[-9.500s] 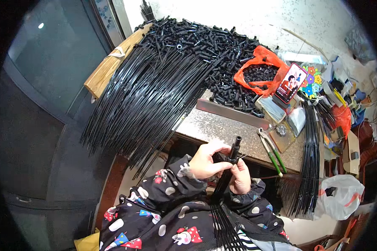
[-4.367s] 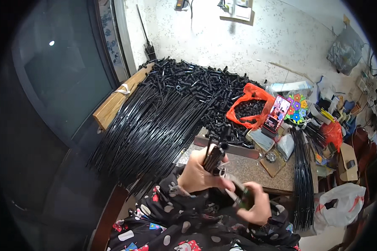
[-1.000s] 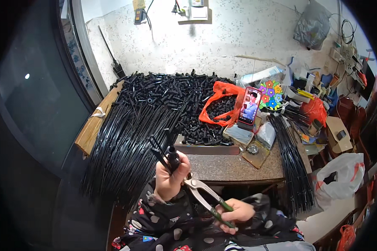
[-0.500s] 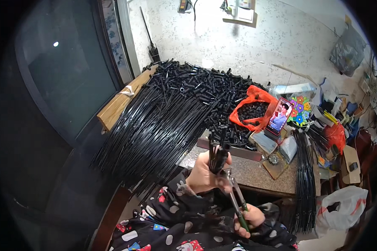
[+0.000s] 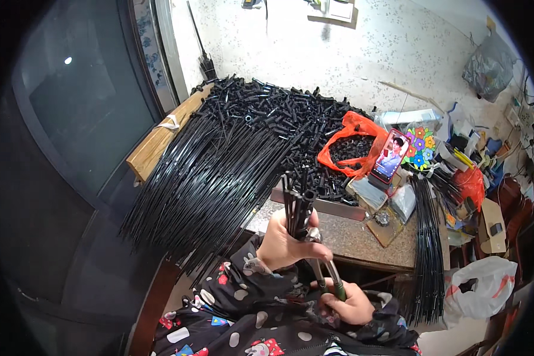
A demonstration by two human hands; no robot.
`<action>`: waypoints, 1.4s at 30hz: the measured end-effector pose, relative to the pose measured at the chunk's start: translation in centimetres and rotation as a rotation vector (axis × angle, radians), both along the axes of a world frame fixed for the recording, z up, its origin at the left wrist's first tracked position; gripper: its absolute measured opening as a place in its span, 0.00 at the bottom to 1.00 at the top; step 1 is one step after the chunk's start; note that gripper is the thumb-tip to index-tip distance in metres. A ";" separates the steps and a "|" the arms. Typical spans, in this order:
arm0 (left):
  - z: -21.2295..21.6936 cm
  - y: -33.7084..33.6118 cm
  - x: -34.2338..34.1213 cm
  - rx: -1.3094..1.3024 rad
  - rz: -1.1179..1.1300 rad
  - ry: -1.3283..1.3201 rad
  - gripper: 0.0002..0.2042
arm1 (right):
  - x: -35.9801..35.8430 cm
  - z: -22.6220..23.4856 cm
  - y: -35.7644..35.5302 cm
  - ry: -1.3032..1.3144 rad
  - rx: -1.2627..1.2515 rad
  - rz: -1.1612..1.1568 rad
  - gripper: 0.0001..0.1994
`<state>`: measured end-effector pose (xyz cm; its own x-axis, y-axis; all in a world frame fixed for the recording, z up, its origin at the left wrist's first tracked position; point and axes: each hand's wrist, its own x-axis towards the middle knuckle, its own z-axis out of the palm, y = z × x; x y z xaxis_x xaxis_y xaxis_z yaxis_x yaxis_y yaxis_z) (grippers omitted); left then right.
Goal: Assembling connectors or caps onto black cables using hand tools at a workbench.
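Note:
My left hand (image 5: pixel 279 243) is closed round a small bunch of thin black rods (image 5: pixel 289 204), with a thicker black tube (image 5: pixel 306 204) standing among them, its open end up. A pair of pliers (image 5: pixel 332 273) with green handles is gripped in my right hand (image 5: pixel 353 304), low in front of my body. The metal head of the pliers sits against the lower part of the bunch, beside my left thumb, which lies across it. What the jaws close on is hidden by the hand.
A wide heap of long black rods (image 5: pixel 190 184) covers the table's left side, below a pile of short black tubes (image 5: pixel 279 113). A red plastic bag (image 5: pixel 362 127) of small black parts, a phone (image 5: pixel 390 155) and another rod bundle (image 5: pixel 426 255) lie to the right. A metal strip (image 5: pixel 332 209) edges the pile.
My right hand has closed further round the pliers' handles, and its fingers have shifted up. My left thumb now stretches across the pliers. The whole view has moved slightly.

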<state>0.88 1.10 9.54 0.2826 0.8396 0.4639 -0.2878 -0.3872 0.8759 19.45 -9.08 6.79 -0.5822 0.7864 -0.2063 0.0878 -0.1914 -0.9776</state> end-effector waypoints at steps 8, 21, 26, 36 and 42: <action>0.0 -0.7 0.4 -0.005 0.072 0.071 0.22 | 1.1 2.6 0.5 0.296 -0.416 -0.071 0.17; -3.4 0.3 4.6 -0.275 0.163 -0.023 0.20 | -0.2 -3.3 0.8 0.107 -0.274 -0.328 0.06; -3.6 1.2 3.8 -0.176 0.113 -0.099 0.23 | 8.0 -6.3 9.7 -0.442 0.424 -0.944 0.06; -5.3 2.3 4.3 -0.311 -0.037 -0.162 0.24 | 14.5 -9.2 15.6 -1.200 0.813 -0.691 0.13; -6.0 2.2 4.3 -0.231 0.043 -0.062 0.22 | 15.8 -10.4 15.8 -1.172 0.868 -0.600 0.13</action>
